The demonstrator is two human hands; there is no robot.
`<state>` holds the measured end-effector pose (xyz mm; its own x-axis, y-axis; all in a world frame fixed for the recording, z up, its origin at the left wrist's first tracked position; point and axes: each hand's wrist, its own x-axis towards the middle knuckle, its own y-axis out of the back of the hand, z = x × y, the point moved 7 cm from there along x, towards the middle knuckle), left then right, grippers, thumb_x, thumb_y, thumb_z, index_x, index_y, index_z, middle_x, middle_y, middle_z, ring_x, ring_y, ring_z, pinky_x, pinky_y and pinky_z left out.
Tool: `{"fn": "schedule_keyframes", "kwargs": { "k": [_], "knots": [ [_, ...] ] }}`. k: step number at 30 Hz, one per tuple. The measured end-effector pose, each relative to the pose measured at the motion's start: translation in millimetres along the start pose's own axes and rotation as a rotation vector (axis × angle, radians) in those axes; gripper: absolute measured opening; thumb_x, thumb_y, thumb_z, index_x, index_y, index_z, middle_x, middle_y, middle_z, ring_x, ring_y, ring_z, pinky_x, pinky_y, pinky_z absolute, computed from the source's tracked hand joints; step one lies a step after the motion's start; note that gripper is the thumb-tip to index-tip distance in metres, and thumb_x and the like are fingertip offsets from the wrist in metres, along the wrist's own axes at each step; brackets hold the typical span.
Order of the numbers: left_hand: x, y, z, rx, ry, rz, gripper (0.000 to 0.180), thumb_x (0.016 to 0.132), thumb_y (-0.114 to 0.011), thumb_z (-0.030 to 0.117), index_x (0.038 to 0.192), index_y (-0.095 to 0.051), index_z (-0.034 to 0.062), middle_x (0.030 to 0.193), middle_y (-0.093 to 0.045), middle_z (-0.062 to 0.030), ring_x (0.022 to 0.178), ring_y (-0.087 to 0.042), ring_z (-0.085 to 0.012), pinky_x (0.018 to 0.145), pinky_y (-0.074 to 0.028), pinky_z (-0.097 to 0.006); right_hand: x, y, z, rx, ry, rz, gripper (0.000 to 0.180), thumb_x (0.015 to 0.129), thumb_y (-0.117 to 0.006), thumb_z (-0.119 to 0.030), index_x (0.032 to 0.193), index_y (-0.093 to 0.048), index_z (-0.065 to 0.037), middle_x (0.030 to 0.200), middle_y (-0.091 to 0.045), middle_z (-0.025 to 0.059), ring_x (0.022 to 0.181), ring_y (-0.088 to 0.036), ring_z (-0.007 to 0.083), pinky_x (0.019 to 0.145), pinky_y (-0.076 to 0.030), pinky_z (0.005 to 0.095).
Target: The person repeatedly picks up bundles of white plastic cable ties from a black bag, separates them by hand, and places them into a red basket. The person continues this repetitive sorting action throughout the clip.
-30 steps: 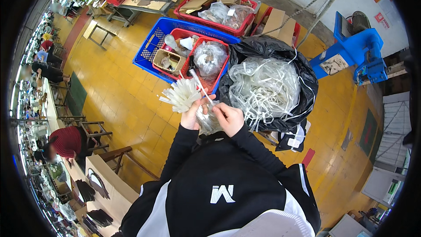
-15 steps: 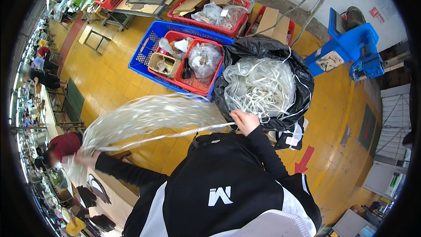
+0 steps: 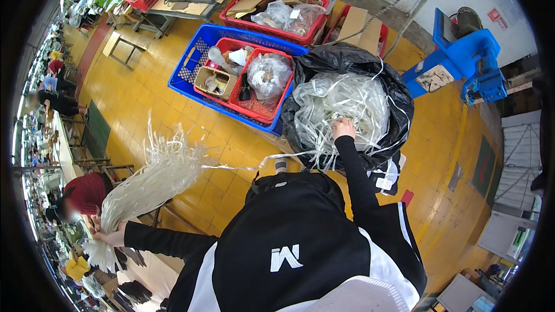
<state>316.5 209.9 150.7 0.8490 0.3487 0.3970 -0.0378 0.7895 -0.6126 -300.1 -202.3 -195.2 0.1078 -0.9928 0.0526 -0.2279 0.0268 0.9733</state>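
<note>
Head view: a black bag (image 3: 402, 101) of tangled white strips (image 3: 361, 101) stands beside a blue basket (image 3: 189, 70). Lower left, a long pale bundle (image 3: 149, 184) spreads from the left hand (image 3: 114, 236), its fingers curled around it. The right hand (image 3: 343, 128) is at the tangle; its fingers' opening and hold cannot be told.

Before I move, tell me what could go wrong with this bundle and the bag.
The strand running from the bundle to the bag could snag and drag others along. The bundle, gripped near one end by your left hand, fans out loosely at the other, so it might tangle. Your right hand is among the tangled strips in the bag, so several could catch on it.
</note>
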Motion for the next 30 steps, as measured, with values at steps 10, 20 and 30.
{"fn": "schedule_keyframes", "kwargs": {
  "k": [10, 20, 30],
  "knots": [
    [-270.9, -92.0, -119.8, 0.104, 0.826, -1.009, 0.028, 0.090, -0.054, 0.028, 0.106, -0.053, 0.0048, 0.081, -0.053, -0.0030, 0.072, -0.049, -0.0122, 0.071, -0.042, -0.026, -21.9, 189.5, -171.7, 0.777, 0.468, 0.366, 0.014, 0.070, -0.071, -0.008, 0.083, -0.068, -0.011, 0.091, -0.061, 0.0032, 0.086, -0.057, 0.0223, 0.076, -0.043, 0.0340],
    [-314.8, -136.2, -102.9, -0.064, 1.135, -0.872, 0.025, 0.093, -0.052, 0.029, 0.091, -0.052, 0.0042, 0.059, -0.029, 0.0056, 0.054, -0.030, -0.0071, 0.073, -0.039, -0.027, -2.8, 96.6, -55.0, 0.618, 0.015, 0.266, 0.016, 0.079, -0.062, -0.020, 0.086, -0.068, -0.007, 0.084, -0.065, 0.0115, 0.079, -0.062, 0.0285, 0.071, -0.049, 0.0369],
    [-322.2, -113.7, -110.7, 0.065, 1.177, -0.873, 0.023, 0.093, -0.052, 0.028, 0.094, -0.052, 0.0048, 0.060, -0.029, 0.0056, 0.055, -0.031, -0.0070, 0.071, -0.036, -0.026, -57.5, 50.5, 89.6, 0.136, -0.278, -0.043, 0.015, 0.077, -0.063, -0.023, 0.080, -0.068, -0.009, 0.087, -0.064, 0.0103, 0.086, -0.060, 0.0290, 0.078, -0.045, 0.0411]
  ]
}}
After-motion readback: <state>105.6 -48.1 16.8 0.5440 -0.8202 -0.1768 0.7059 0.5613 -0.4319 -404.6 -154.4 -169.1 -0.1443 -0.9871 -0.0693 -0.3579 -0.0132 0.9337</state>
